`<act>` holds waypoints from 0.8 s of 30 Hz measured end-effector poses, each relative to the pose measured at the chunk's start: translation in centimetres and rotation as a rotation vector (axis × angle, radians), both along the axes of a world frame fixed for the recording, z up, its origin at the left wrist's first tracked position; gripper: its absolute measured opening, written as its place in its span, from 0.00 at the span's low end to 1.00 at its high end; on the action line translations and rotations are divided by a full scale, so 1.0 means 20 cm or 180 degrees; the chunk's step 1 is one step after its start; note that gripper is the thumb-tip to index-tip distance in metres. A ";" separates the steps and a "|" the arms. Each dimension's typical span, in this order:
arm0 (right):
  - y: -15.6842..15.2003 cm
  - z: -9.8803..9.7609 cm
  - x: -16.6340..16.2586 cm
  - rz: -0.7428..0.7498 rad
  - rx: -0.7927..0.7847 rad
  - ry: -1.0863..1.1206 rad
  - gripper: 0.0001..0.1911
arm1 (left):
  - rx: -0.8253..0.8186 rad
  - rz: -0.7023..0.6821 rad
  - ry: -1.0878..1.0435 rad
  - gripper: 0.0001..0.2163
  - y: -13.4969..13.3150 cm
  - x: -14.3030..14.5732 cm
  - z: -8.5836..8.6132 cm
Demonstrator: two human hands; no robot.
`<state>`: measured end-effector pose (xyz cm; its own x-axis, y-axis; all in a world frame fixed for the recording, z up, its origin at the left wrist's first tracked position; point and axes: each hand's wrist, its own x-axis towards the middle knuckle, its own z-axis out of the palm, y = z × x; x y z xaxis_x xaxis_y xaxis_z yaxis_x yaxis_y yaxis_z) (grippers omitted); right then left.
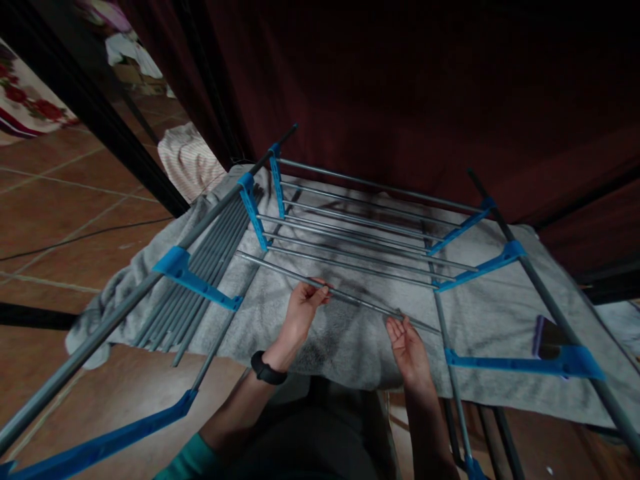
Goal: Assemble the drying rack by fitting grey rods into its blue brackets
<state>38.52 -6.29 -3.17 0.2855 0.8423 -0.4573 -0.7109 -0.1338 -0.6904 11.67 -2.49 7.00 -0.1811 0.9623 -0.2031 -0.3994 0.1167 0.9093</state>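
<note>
A thin grey metal rod [357, 303] slants across the middle of a rack frame, low over the grey blanket. My left hand [303, 310] pinches it near its middle between thumb and fingers. Further along, my right hand [409, 343] has its fingertips on the rod near the right end. Around both hands stands the frame, with a left side pole [215, 213], a right side pole [543, 290] and blue plastic brackets. Beyond my hands, several crossbars [350, 241] span between the far brackets. Nearest the held rod's ends are the left bracket [200, 283] and the right bracket [520, 365].
Several loose grey rods [200, 273] lie side by side on the blanket [345, 347] at the left. A dark purple-edged object [547, 333] rests partly behind the right bracket. A dark red curtain [380, 93] hangs behind; a cable [85, 239] crosses the tiled floor.
</note>
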 end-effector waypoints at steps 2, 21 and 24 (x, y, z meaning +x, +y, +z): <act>0.00 0.00 0.01 -0.0005 -0.0015 0.0021 0.08 | 0.0050 -0.0051 0.0013 0.17 0.00 0.01 0.02; 0.01 0.01 -0.04 0.0219 0.0157 -0.0006 0.09 | -0.0345 -0.0043 -0.0285 0.20 0.02 0.02 -0.14; 0.01 0.03 -0.09 0.0285 0.0168 0.0065 0.09 | -0.0442 -0.0008 -0.0344 0.20 0.02 0.01 -0.15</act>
<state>36.69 -5.99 -2.67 0.1992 0.8870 -0.4166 -0.7117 -0.1613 -0.6837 11.90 -2.00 3.93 -0.1485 0.9240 -0.3524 -0.4935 0.2395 0.8361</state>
